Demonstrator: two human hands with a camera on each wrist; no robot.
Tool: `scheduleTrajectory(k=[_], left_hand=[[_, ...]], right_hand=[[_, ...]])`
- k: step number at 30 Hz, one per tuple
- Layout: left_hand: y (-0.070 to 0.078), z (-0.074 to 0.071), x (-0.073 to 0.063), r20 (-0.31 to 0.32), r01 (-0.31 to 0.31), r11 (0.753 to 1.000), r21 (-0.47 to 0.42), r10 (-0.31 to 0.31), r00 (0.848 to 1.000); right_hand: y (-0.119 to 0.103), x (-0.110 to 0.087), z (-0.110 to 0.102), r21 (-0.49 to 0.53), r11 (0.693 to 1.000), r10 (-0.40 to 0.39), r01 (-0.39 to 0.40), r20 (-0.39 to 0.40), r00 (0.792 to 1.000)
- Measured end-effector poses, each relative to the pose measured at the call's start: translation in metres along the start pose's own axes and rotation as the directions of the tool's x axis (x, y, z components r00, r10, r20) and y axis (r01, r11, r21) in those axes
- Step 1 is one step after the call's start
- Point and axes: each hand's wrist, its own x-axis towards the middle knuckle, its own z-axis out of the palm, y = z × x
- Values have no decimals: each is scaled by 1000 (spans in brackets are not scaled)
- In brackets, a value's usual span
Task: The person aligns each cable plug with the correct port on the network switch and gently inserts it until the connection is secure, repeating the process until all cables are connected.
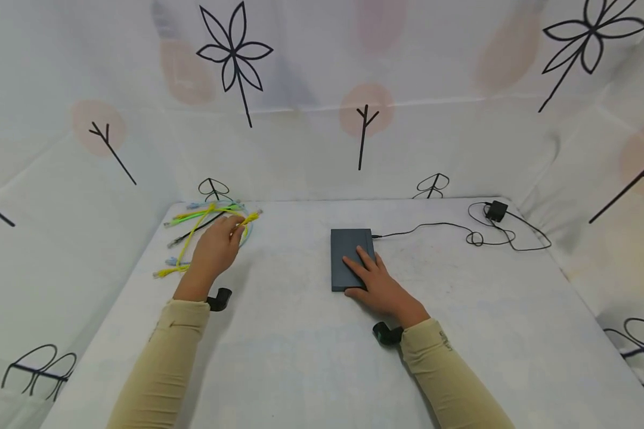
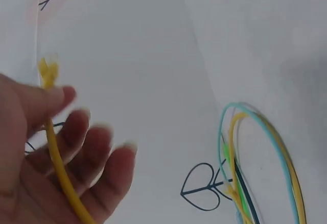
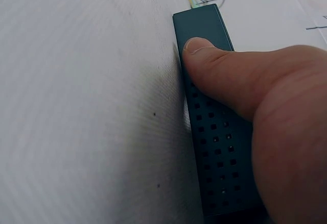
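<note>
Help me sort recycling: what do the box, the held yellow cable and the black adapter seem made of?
Box: hard plastic or painted metal, matte and dark; crisp edges and square holes fit either.
Yellow cable: probably flexible plastic, smooth-looking; it bends in an even curve.
Adapter: perhaps hard plastic, judging by its black, blocky shape; its finish shows too small to tell.

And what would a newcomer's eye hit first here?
Likely the dark box, mid-table under the right fingers, with a black cord running toward an adapter at back right. Then the yellow cable in the left fingers, by the coloured cables at back left. Behind, black flowers stand out on the backdrop.
</note>
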Motion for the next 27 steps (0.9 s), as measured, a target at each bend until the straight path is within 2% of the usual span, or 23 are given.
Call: scheduleTrajectory(k=[5, 8, 13, 16, 19, 20, 22, 24, 27], left_hand=[[12, 9, -4, -97, 11, 999, 48, -7, 995], [16, 16, -8, -143, -30, 998, 60, 38, 989], [19, 28, -15, -157, -116, 992, 55, 123, 980], [19, 34, -19, -187, -177, 982, 66, 187, 964], [21, 41, -23, -242, -238, 967, 92, 254, 936], [22, 43, -25, -261, -253, 962, 101, 271, 927], [24, 46, -27, -279, -267, 959, 97, 284, 917], [26, 49, -29, -270, -260, 962, 81, 273, 923], [30, 51, -33, -202, -242, 970, 29, 242, 949]], right_hand=[[-1, -1, -1, -2, 1000, -8, 8, 1, 1000], [-1, -2, -1, 10, 1000, -14, 14, 6, 1000], [-2, -3, -3, 20, 1000, -16, 16, 2, 1000], [-2, -3, -3, 17, 1000, -11, 11, 6, 1000], [-2, -3, -3, 13, 1000, -6, 6, 10, 1000], [-2, -3, -3, 15, 1000, -3, 3, 10, 1000], [-2, -3, -2, 12, 1000, -2, 2, 10, 1000], [-2, -3, -2, 14, 1000, -1, 1, 10, 1000], [-2, -2, -2, 17, 1000, -1, 1, 11, 1000]])
